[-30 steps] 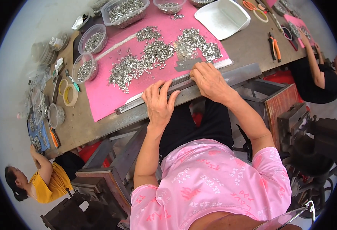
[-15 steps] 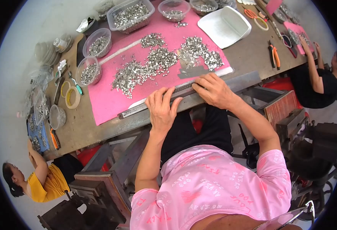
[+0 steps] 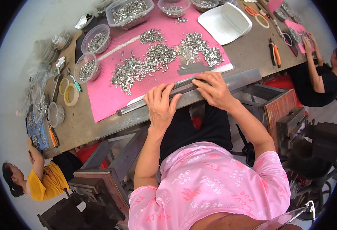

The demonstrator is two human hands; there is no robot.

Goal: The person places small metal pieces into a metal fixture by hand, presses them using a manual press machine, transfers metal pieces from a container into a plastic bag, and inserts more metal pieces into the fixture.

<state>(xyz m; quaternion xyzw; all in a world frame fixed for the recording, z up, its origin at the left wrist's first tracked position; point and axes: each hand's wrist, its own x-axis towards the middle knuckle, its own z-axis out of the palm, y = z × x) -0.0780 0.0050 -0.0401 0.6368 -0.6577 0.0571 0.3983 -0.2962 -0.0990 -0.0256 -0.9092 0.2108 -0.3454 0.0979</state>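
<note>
A long, narrow metal bar (image 3: 134,106) lies along the near table edge, with a dark dotted strip (image 3: 182,85) on its middle stretch. My left hand (image 3: 161,105) grips the bar, fingers over the top and thumb toward its near side. A short way to the right, my right hand (image 3: 213,89) has its bent fingertips closed at the bar's right part; any small piece between them is hidden. Just beyond the hands, piles of small shiny metal pieces (image 3: 159,55) lie on a pink mat (image 3: 103,97). A grey flat patch (image 3: 191,69) is near my right fingertips.
Clear tubs of metal pieces (image 3: 87,71) line the mat's left and far sides. A white scoop tray (image 3: 225,23), orange-handled pliers (image 3: 274,53) and scissors (image 3: 251,10) lie right; tape rolls (image 3: 71,95) lie left. Co-workers sit at left (image 3: 47,180) and right (image 3: 316,84).
My hands stay on the bar, with only a slight shift of the right fingers. The view has moved a little. The right co-worker's hands have shifted over their pink mat.
</note>
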